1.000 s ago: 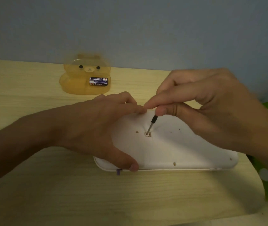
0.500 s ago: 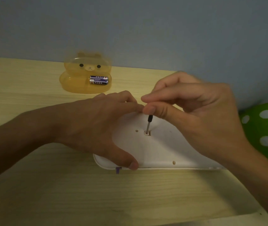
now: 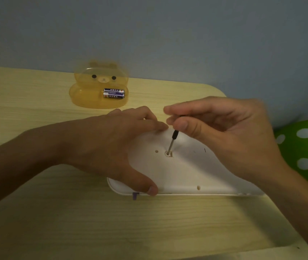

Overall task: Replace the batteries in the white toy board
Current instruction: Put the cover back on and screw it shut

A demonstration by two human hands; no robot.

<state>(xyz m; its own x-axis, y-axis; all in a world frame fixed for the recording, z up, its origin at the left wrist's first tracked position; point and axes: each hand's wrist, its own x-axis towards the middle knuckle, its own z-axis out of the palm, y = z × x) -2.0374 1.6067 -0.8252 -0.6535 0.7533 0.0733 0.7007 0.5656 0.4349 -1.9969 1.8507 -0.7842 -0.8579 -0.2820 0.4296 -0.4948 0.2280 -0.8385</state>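
Observation:
The white toy board (image 3: 183, 173) lies back-side up on the wooden table. My left hand (image 3: 115, 145) presses flat on its left part, thumb at the near edge. A small screwdriver (image 3: 172, 142) with a black handle is pinched in the fingertips of my right hand (image 3: 222, 136). Its tip sits in a screw hole (image 3: 168, 153) near the board's middle. Two blue batteries (image 3: 113, 93) lie in a translucent orange bear-shaped case (image 3: 85, 94) at the back of the table.
The light wooden table (image 3: 55, 212) ends at a rounded corner on the right. A green cushion with white dots (image 3: 303, 147) lies beyond that edge. A blue-grey wall stands behind. A small purple tab (image 3: 134, 195) sticks out under the board's near edge.
My right hand has rotated and drawn back to the right while twisting the screwdriver, which stays in the same hole. My left hand and the board have not moved.

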